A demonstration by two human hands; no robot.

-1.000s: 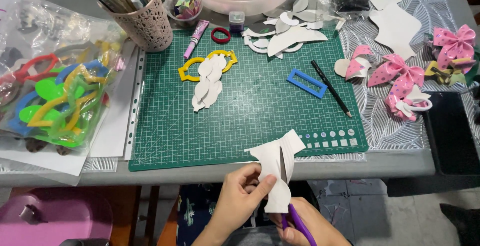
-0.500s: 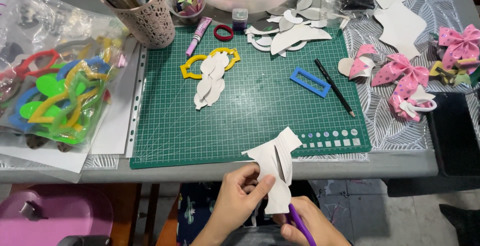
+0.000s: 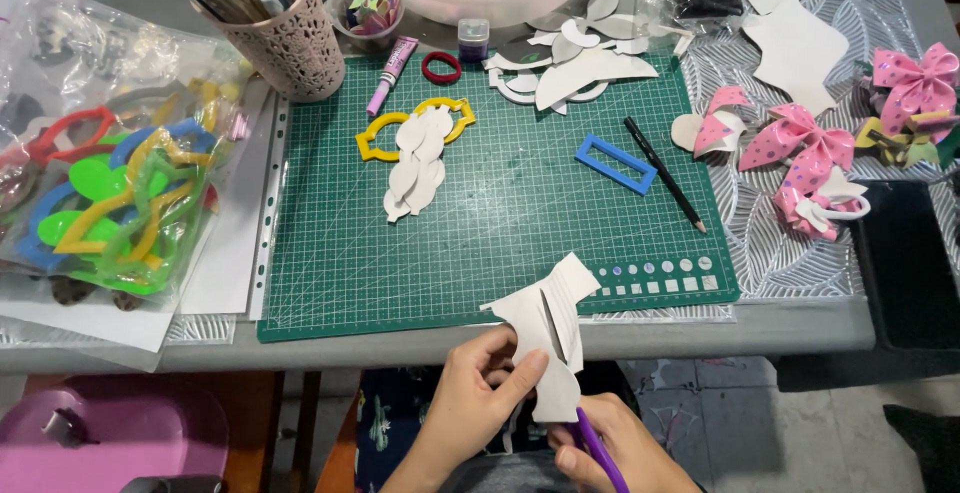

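White sheet [image 3: 548,338], cut to a curved shape, is pinched in the left hand [image 3: 478,393], thumb pressed on its face. Just below that grip, the right hand [image 3: 612,448] is closed around purple scissors [image 3: 598,448] at the sheet's lower end. Beyond the grip lies the green mat [image 3: 500,203].

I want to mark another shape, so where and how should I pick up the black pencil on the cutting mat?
Grip the black pencil around mid-shaft, fingers across its width, coming from above. It lies flat and diagonal on the green cutting mat, tip toward the near right edge. The blue rectangular frame lies close on its left, so approaching from the right side looks freer.
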